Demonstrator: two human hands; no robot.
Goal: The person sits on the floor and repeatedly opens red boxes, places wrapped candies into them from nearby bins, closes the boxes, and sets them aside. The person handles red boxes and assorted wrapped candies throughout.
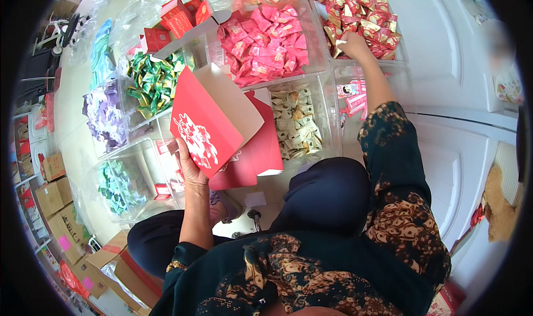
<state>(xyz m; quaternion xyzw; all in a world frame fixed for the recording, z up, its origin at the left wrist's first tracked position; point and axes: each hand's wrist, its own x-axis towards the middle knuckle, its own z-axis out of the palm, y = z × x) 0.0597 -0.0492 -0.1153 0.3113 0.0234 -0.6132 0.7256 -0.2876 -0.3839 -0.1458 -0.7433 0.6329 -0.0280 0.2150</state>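
Note:
My left hand (pixel 192 166) grips a red paper box (pixel 208 128) with a white floral print, tilted, its white inside showing. Beneath it lies another red paper box (pixel 262 145). My right hand (pixel 352 45) reaches into a clear plastic bin of red and gold wrapped candies (pixel 370 16); its fingertips are partly hidden, so what they hold cannot be told. Beside that bin are pink wrapped candies (pixel 266 45). Nearer to me are cream wrapped candies (pixel 295 124) and a bin with a few pink packets (pixel 354 95).
Green (pixel 152 82), purple (pixel 106 112) and teal wrapped candies (pixel 118 187) fill bins at left. Small red boxes (pixel 177 18) stand at the back. Cardboard boxes (pixel 64 228) line the far left; a white panelled door (pixel 437 37) is at right.

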